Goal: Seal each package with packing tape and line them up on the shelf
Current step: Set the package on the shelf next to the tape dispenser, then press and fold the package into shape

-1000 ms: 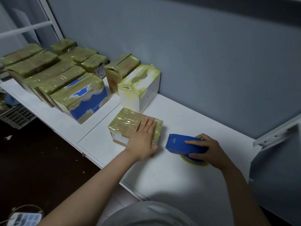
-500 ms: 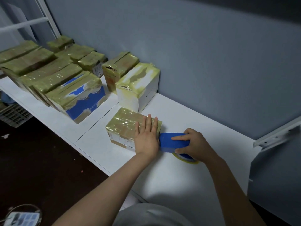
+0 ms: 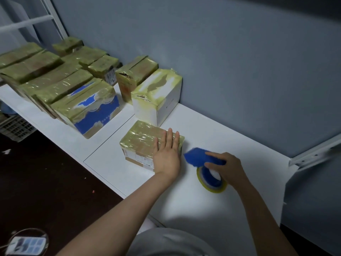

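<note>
Left hand (image 3: 167, 157) lies flat on the package (image 3: 139, 141); right hand (image 3: 227, 168) grips the blurred tape dispenser (image 3: 196, 157).

A: tape dispenser (image 3: 199, 157) colour?
B: Blue; its roll (image 3: 212, 186) yellow.
A: Nearest package (image 3: 140, 139)?
B: Brown card, glossy yellow-green tape, white label (image 3: 137, 157).
A: Behind?
B: One white box (image 3: 166, 106), one blue-and-white box (image 3: 97, 111); white shelf (image 3: 212, 126), grey-blue wall (image 3: 239, 61).

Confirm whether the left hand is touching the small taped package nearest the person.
Touching. The head view shows the left hand lying flat on top of the small taped package, fingers straight.
</note>
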